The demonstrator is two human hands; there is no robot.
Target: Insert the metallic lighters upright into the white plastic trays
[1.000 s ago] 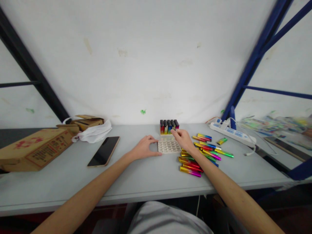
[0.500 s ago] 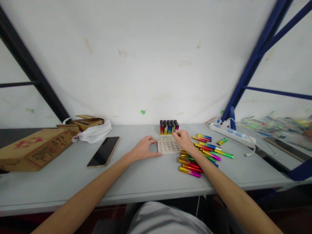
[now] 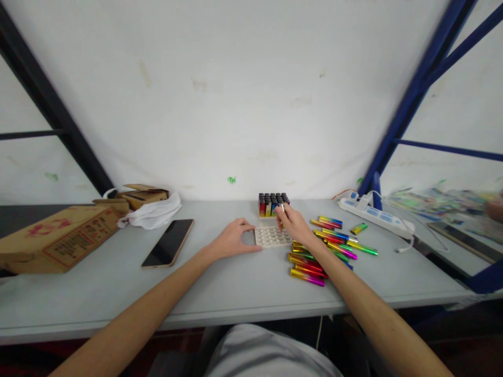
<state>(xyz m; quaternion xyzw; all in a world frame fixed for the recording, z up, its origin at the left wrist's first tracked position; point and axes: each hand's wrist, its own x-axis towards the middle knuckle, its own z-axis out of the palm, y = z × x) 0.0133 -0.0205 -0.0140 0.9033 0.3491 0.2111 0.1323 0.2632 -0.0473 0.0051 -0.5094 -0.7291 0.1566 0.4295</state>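
we have the white holed tray (image 3: 272, 237) at centre. left hand (image 3: 232, 240) sits at its nine o'clock edge, thumb and fingers spread. right hand (image 3: 296, 225), at the tray's one o'clock, pinches a silver-topped lighter (image 3: 282, 208), mostly hidden. we see the lighter block (image 3: 269, 208) at twelve, shiny loose tubes (image 3: 308, 276) from two to five, phone (image 3: 167, 244) at nine.

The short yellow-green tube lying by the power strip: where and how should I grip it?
I'd pinch the yellow-green tube across its middle, thumb and finger on its long sides, coming from above. It lies flat and slanted, apart from both the tube pile and the power strip, so both sides look reachable.
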